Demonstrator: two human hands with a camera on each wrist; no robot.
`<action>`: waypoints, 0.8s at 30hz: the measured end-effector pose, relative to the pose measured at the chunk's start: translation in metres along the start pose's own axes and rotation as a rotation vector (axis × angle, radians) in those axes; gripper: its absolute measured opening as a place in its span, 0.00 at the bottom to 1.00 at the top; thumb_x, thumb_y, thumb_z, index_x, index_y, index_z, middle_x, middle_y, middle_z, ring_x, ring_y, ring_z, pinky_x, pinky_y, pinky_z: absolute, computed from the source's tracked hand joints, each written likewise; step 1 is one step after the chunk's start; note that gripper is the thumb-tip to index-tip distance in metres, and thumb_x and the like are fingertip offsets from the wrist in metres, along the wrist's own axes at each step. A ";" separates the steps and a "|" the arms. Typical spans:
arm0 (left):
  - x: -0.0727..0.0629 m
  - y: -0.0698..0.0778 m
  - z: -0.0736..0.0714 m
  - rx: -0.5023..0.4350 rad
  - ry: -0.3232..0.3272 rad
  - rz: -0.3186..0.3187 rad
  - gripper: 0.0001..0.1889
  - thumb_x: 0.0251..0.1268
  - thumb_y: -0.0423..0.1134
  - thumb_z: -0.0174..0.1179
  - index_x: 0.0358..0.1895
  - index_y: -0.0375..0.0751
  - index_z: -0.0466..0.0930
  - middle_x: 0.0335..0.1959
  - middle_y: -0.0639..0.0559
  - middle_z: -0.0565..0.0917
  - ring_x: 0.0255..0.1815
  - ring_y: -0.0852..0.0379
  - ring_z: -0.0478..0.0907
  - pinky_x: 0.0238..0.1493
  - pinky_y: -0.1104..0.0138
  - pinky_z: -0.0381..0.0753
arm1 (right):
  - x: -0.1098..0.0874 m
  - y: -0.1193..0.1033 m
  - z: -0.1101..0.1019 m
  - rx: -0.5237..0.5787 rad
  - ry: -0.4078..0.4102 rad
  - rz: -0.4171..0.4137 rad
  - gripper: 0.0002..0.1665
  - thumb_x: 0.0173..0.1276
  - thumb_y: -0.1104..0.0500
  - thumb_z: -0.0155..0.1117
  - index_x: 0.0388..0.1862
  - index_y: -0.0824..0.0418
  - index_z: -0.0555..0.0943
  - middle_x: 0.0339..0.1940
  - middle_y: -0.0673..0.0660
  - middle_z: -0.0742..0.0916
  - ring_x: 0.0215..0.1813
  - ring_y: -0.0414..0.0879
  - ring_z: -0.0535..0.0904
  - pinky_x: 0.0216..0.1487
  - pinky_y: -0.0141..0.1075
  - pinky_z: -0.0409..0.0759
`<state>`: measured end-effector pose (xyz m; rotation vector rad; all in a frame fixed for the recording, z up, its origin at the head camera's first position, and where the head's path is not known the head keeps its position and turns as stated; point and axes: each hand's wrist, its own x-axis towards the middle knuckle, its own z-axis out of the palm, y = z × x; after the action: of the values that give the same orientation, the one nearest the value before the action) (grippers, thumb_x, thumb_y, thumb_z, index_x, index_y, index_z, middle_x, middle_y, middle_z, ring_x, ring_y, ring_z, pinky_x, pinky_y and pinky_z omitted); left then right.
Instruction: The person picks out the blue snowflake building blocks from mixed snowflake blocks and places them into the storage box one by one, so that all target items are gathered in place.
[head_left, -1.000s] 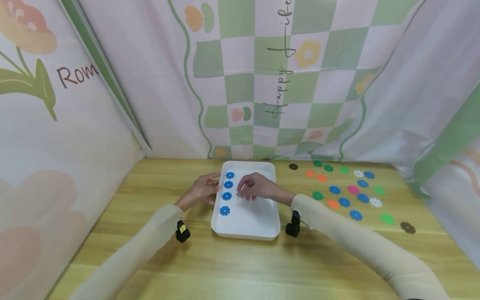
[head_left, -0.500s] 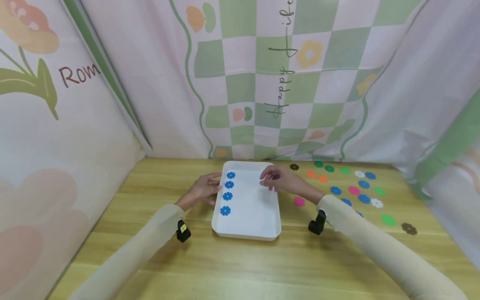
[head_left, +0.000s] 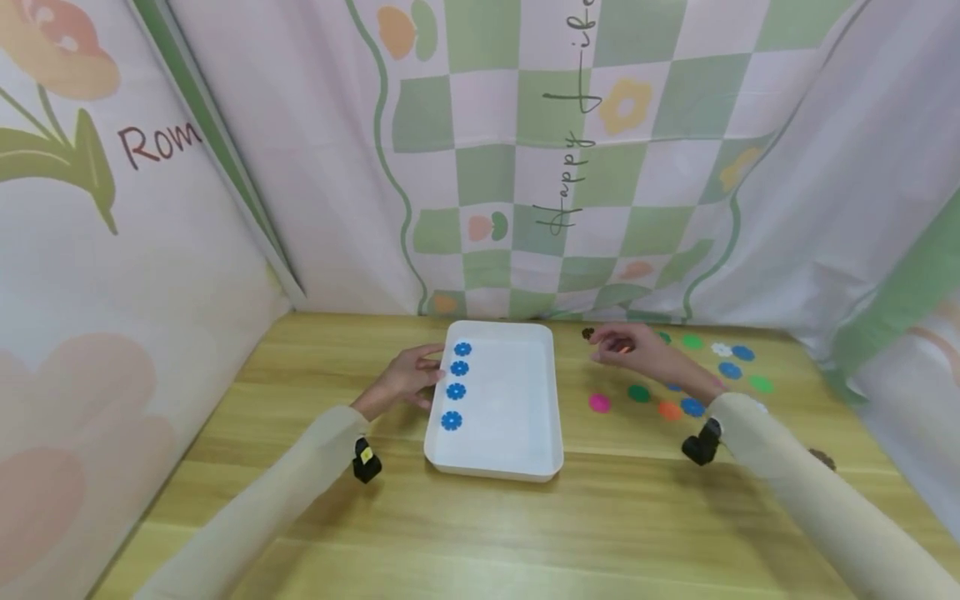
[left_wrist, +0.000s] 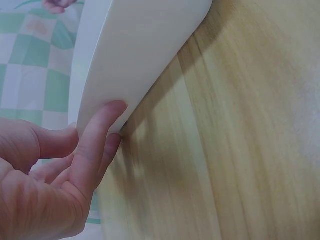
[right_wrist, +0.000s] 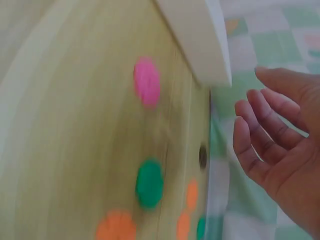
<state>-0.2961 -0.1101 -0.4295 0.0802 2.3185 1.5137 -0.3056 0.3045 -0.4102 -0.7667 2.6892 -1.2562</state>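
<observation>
My left hand [head_left: 405, 377] rests at the left side of a white tray [head_left: 517, 417]. In the left wrist view its fingers [left_wrist: 95, 140] touch the tray's outer wall and the thumb lies at the rim. Four-or-so is not needed: several blue flower-shaped discs [head_left: 456, 391] lie in a column along the tray's left side. My right hand [head_left: 641, 350] hovers over the table right of the tray, fingers loosely curved. Nothing shows between them in the right wrist view. Closest about it are a dark brown disc [head_left: 588, 333], a green disc [head_left: 638, 393] and a pink disc [head_left: 599, 403].
More flower-shaped discs lie scattered on the wooden table [head_left: 480, 533] at the right, among them blue discs [head_left: 730, 370], an orange disc [head_left: 671, 410], a light green disc [head_left: 761, 383] and a white disc [head_left: 721, 349]. A checkered curtain [head_left: 547, 175] hangs behind the table.
My right hand has moved right, from above the tray out over the scattered discs. The left hand, the tray and the blue discs in it stay put.
</observation>
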 end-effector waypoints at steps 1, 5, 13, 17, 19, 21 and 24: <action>0.000 0.000 0.000 0.000 0.001 -0.001 0.31 0.80 0.31 0.56 0.82 0.44 0.62 0.74 0.33 0.73 0.61 0.38 0.83 0.35 0.61 0.94 | -0.003 0.006 -0.004 -0.018 0.008 -0.005 0.16 0.75 0.66 0.66 0.58 0.74 0.81 0.44 0.63 0.89 0.43 0.41 0.83 0.43 0.30 0.85; -0.001 0.002 0.000 0.004 0.003 0.000 0.31 0.80 0.31 0.56 0.82 0.45 0.62 0.75 0.33 0.72 0.62 0.38 0.83 0.34 0.60 0.94 | -0.016 0.027 -0.019 -0.063 0.026 0.026 0.20 0.77 0.63 0.66 0.62 0.73 0.79 0.48 0.63 0.88 0.47 0.41 0.82 0.47 0.29 0.84; 0.000 0.002 0.000 -0.011 -0.007 -0.001 0.31 0.80 0.30 0.56 0.82 0.45 0.62 0.75 0.32 0.72 0.64 0.37 0.82 0.35 0.59 0.94 | -0.047 0.055 -0.045 -0.117 -0.013 0.124 0.25 0.78 0.59 0.65 0.68 0.70 0.76 0.59 0.67 0.85 0.57 0.51 0.82 0.53 0.27 0.83; 0.000 0.002 0.001 -0.014 -0.003 -0.014 0.31 0.80 0.31 0.56 0.82 0.45 0.62 0.75 0.33 0.72 0.64 0.37 0.81 0.36 0.60 0.94 | -0.062 0.070 -0.055 -0.082 -0.036 0.165 0.30 0.80 0.55 0.64 0.74 0.67 0.71 0.70 0.70 0.79 0.66 0.66 0.78 0.55 0.25 0.82; 0.001 0.002 0.001 -0.013 -0.002 -0.015 0.31 0.80 0.31 0.56 0.82 0.46 0.63 0.76 0.33 0.71 0.64 0.37 0.81 0.35 0.60 0.94 | -0.069 0.076 -0.059 -0.062 -0.043 0.190 0.32 0.80 0.54 0.63 0.77 0.65 0.69 0.74 0.70 0.75 0.68 0.69 0.75 0.56 0.25 0.81; 0.001 0.002 0.001 -0.016 -0.002 -0.014 0.30 0.80 0.31 0.56 0.82 0.46 0.63 0.76 0.33 0.71 0.65 0.37 0.81 0.35 0.60 0.94 | -0.074 0.080 -0.063 -0.055 -0.049 0.205 0.34 0.80 0.54 0.63 0.78 0.65 0.66 0.76 0.71 0.72 0.70 0.71 0.74 0.56 0.25 0.81; 0.001 0.002 0.000 -0.014 -0.003 -0.012 0.31 0.81 0.31 0.56 0.82 0.45 0.62 0.76 0.33 0.71 0.65 0.37 0.81 0.34 0.60 0.94 | -0.081 0.084 -0.067 -0.051 -0.060 0.231 0.37 0.79 0.53 0.64 0.80 0.65 0.64 0.77 0.72 0.71 0.71 0.72 0.72 0.57 0.27 0.81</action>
<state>-0.2968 -0.1089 -0.4284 0.0652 2.3017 1.5227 -0.2873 0.4344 -0.4386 -0.4721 2.6771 -1.0968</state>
